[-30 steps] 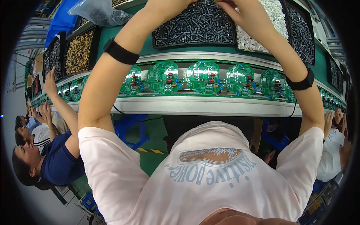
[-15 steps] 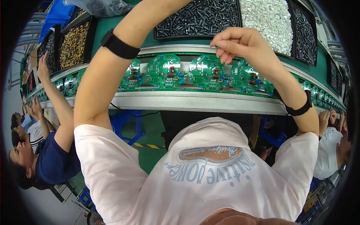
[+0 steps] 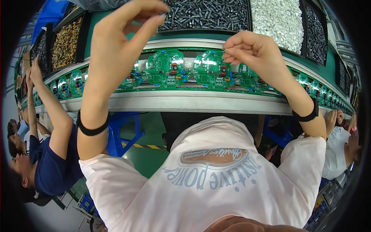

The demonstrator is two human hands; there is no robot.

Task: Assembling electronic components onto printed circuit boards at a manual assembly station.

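Bright, even light reaches my fingers, seemingly from above, leaving only soft shading inside my curled left hand (image 3: 119,42). White glare blooms on the circuit board (image 3: 210,71) just below my right hand (image 3: 258,52). My left fingertips smear slightly; my right ones look crisper. Far out on either side, the metal rail (image 3: 193,102) bends toward blackened corners.

Wearer's two hands (image 3: 118,42) (image 3: 255,50), two black wristbands (image 3: 92,131) (image 3: 306,117)
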